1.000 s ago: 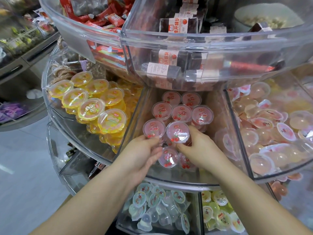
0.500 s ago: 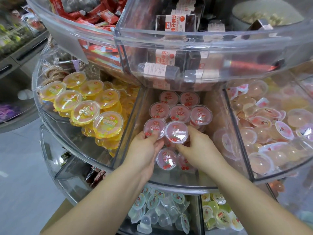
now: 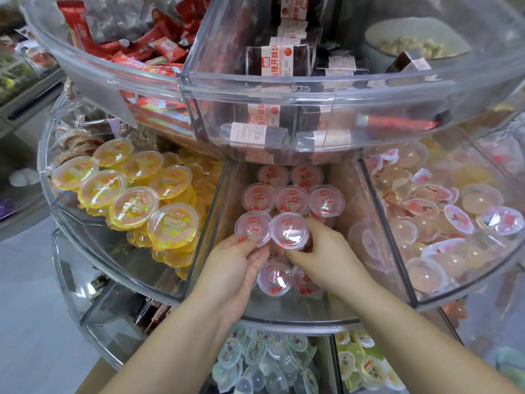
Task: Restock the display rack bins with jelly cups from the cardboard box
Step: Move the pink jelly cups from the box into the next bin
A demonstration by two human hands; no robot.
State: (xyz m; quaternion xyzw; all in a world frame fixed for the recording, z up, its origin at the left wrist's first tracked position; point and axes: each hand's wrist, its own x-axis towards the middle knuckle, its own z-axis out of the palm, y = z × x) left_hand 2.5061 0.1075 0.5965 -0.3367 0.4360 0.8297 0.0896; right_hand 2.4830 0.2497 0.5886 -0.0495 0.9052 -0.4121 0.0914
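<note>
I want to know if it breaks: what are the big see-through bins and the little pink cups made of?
Bins: probably hard clear plastic, glossy; you see the snacks through the walls.
Pink jelly cups: likely thin clear plastic with shiny printed film lids that catch the light.

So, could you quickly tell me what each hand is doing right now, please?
Left hand: pinches a round clear-lidded pink jelly cup at its front edge.
Right hand: holds the neighbouring round pink jelly cup from the side.

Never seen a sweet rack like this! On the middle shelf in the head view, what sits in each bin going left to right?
Yellow jelly cups → red cherry jelly cups, with the left hand and right hand on them → pale pink jelly cups.
</note>
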